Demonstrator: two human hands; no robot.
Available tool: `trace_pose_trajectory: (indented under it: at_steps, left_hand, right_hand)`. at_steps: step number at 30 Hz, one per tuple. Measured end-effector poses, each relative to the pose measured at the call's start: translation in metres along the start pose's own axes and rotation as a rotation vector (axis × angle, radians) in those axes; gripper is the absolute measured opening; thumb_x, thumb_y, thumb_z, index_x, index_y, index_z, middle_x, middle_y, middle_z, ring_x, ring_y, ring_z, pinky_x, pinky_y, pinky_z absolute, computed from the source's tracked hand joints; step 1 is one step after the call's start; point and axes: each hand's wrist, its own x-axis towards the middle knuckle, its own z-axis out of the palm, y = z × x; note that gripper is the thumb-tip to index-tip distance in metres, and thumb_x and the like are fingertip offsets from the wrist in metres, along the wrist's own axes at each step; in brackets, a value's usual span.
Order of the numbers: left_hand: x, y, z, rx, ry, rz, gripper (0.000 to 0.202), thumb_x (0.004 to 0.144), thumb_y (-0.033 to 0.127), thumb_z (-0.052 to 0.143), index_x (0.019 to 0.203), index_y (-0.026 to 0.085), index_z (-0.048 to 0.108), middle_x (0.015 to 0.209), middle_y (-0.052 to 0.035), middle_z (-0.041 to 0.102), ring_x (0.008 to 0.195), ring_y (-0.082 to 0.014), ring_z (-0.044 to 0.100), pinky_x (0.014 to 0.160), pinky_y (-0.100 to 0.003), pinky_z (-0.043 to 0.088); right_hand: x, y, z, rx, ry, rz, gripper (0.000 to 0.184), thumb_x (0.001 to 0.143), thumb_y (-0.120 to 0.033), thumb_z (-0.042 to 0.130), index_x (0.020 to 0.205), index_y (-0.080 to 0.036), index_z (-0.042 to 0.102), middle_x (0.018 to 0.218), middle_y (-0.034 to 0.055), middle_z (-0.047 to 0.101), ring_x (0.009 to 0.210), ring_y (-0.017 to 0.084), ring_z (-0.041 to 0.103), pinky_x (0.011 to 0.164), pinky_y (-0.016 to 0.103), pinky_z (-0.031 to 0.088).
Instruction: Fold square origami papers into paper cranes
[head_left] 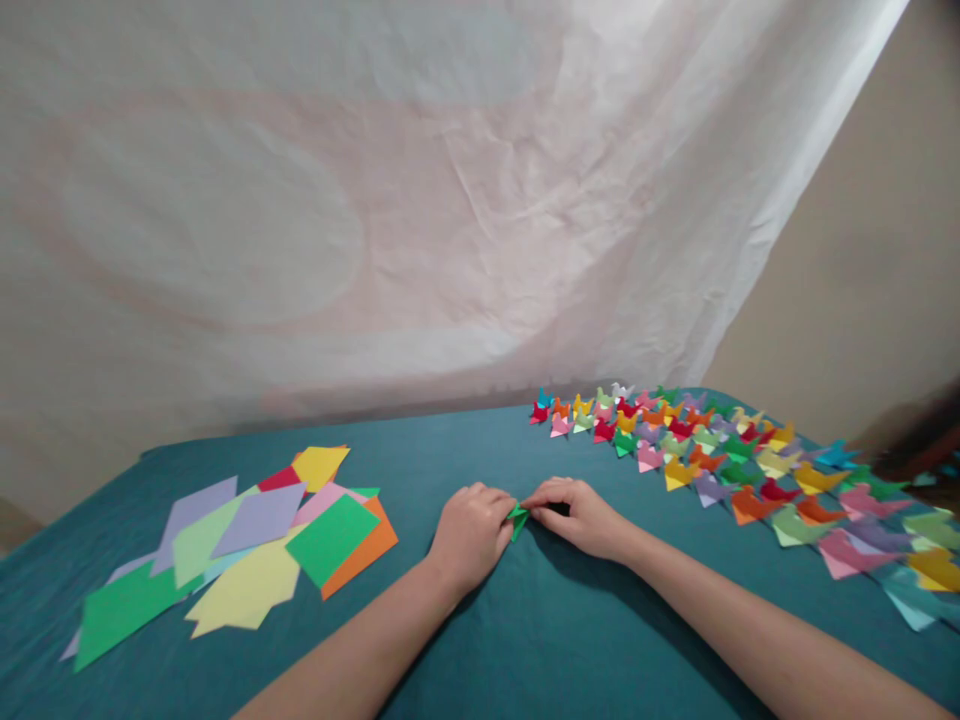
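A small piece of folded green paper (pixel 518 522) is held between my two hands, low over the middle of the table. My left hand (pixel 474 533) is closed on its left side, fingers bent over it. With thumb and forefinger, my right hand (pixel 577 515) pinches its upper right edge. Part of the paper is hidden under my left fingers, so its full folded shape does not show.
Loose paper sheets in several colours, a green sheet (pixel 334 540) among them, lie overlapping on the left. Rows of folded paper birds (pixel 681 473) stand along the right. A teal cloth (pixel 480 660) covers the table; a pale hanging sheet (pixel 420 220) rises behind it.
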Motion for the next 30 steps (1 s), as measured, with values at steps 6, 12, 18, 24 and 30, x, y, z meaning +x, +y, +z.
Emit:
trace_pose_trajectory:
  at_steps: [6, 12, 18, 24, 30]
  left_hand:
    - [0.0, 0.001, -0.001, 0.119, -0.009, 0.039, 0.019, 0.089, 0.022, 0.05, 0.102, 0.023, 0.063, 0.097, -0.0035, 0.068, 0.086, -0.021, 0.057, 0.074, -0.033, 0.041]
    - [-0.001, -0.001, 0.001, 0.046, 0.014, -0.002, 0.021, 0.088, 0.021, 0.051, 0.104, 0.024, 0.063, 0.099, -0.0026, 0.067, 0.089, -0.0207, 0.056, 0.076, -0.032, 0.041]
    - [0.0, -0.006, 0.005, -0.15, 0.057, -0.092, 0.019, 0.086, 0.022, 0.052, 0.1, 0.024, 0.064, 0.097, -0.0015, 0.065, 0.09, -0.0188, 0.055, 0.08, -0.029, 0.043]
    - [0.001, -0.012, 0.014, -0.268, 0.098, -0.162, 0.021, 0.08, 0.017, 0.056, 0.097, 0.024, 0.064, 0.093, -0.0008, 0.064, 0.089, -0.0179, 0.056, 0.079, -0.027, 0.043]
    - [0.004, -0.013, 0.015, -0.351, 0.105, -0.206, 0.02, 0.077, 0.016, 0.057, 0.094, 0.024, 0.065, 0.087, 0.0003, 0.063, 0.08, -0.0158, 0.057, 0.074, -0.025, 0.043]
  right_hand:
    - [0.001, -0.002, -0.001, 0.013, 0.002, 0.05, 0.022, 0.083, -0.016, 0.053, 0.094, -0.022, 0.071, 0.085, 0.0026, 0.071, 0.078, 0.016, 0.062, 0.074, 0.028, 0.045]
    - [0.001, -0.001, -0.002, 0.041, -0.003, 0.074, 0.022, 0.084, -0.018, 0.052, 0.094, -0.021, 0.071, 0.085, 0.0035, 0.071, 0.078, 0.017, 0.061, 0.075, 0.028, 0.045]
    - [0.0, 0.001, -0.002, 0.038, -0.016, 0.045, 0.022, 0.083, -0.017, 0.053, 0.096, -0.022, 0.071, 0.086, 0.0026, 0.071, 0.079, 0.016, 0.061, 0.075, 0.028, 0.045]
    - [0.001, 0.001, 0.0, 0.044, -0.012, 0.064, 0.023, 0.083, -0.016, 0.053, 0.095, -0.022, 0.071, 0.086, 0.003, 0.071, 0.079, 0.016, 0.061, 0.075, 0.028, 0.045]
    - [0.002, 0.005, 0.003, 0.052, 0.006, 0.094, 0.022, 0.083, -0.017, 0.053, 0.096, -0.022, 0.071, 0.086, 0.0032, 0.07, 0.08, 0.017, 0.061, 0.076, 0.028, 0.045]
